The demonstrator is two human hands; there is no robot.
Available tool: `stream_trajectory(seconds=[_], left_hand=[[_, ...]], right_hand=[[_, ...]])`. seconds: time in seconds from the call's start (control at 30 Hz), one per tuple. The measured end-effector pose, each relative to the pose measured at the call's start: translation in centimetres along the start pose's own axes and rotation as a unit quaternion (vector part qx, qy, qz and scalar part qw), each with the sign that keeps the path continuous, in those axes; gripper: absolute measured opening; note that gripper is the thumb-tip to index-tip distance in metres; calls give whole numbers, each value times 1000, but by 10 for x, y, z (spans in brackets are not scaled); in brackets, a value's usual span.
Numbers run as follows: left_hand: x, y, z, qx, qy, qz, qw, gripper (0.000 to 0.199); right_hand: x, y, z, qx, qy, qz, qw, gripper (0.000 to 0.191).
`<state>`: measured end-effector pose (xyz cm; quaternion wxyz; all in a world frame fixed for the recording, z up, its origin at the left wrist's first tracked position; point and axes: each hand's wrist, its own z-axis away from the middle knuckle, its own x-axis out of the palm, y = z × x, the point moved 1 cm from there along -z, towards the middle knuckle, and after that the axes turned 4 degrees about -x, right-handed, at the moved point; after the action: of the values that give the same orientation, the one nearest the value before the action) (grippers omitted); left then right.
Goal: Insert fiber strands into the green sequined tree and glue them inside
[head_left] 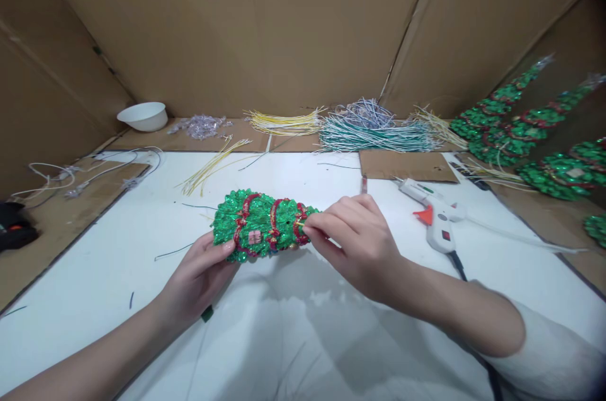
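Observation:
A small green glittery Christmas tree [262,224] lies sideways above the white tabletop, wound with red garland and bearing a pink gift-shaped ornament [254,237]. My left hand [208,268] is wrapped round its wide base from below, thumb on the near side. Toward the narrow end, my right hand [348,237] pinches a thin yellow wire [300,223] against the tree by the red garland. The tree's tip is hidden behind my right fingers.
A white glue gun [438,218] with an orange trigger lies at right, its cord running toward me. Bundles of yellow wires [284,122] and green wires [379,134], clear plastic bits [203,126] and a white bowl [142,116] line the back. Decorated trees [502,120] stand at right.

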<state>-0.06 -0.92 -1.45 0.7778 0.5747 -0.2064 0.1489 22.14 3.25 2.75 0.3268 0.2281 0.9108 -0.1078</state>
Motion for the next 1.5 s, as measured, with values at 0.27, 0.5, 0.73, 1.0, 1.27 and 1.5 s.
stream_trajectory(seconds=[0.27, 0.5, 0.73, 1.0, 1.27, 1.5], left_hand=[[3, -3, 2, -5, 2, -29, 1000, 21], [3, -5, 3, -17, 6, -35, 999, 25], [5, -5, 5, -17, -14, -43, 999, 26], [11, -7, 6, -1, -7, -85, 996, 30], [9, -16, 7, 13, 43, -166, 985, 28], [15, -10, 8, 46, 109, -312, 943, 19]], right_hand=[[2, 0, 2, 3, -12, -9, 1000, 12], [2, 1, 1, 49, -20, -52, 997, 13], [7, 2, 2, 50, -45, -50, 996, 17], [17, 1, 10, -16, -45, 56, 997, 18], [35, 1, 22, -1, -38, 86, 996, 17], [42, -1, 29, -9, -40, 71, 997, 16]])
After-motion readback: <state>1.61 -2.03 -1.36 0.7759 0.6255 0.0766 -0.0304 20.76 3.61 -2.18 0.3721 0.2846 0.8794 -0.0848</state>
